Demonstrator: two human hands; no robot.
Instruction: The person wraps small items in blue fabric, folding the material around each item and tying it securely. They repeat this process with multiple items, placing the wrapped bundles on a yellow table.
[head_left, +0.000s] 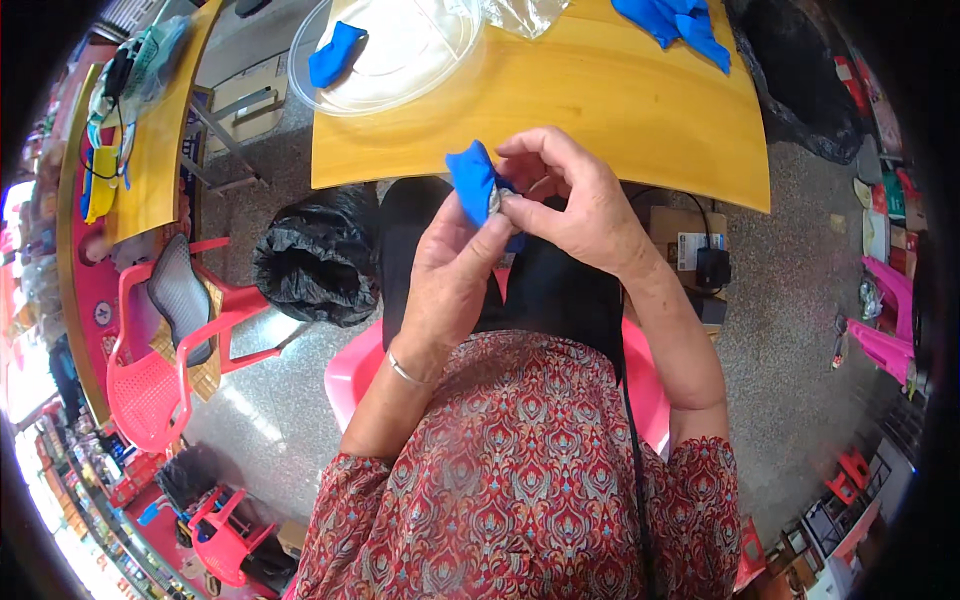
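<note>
My left hand (452, 262) and my right hand (572, 204) meet over my lap, just in front of the wooden table's near edge (560, 172). Both pinch a small blue fabric piece (473, 180), which stands up between the fingertips. A small grey bit shows at its right side, between my thumbs. A thin bracelet circles my left wrist. On the table lies a clear round plastic tray (400, 70) with another blue fabric piece (335, 53) in it. Several more blue pieces (680, 22) lie at the table's far right.
A black bag-lined bin (315, 262) stands on the floor to my left. A red plastic chair (165, 345) is further left, beside a second wooden table (150, 150). A black bag (800, 80) and a cardboard box with a black adapter (700, 255) sit right. I sit on a pink chair (350, 375).
</note>
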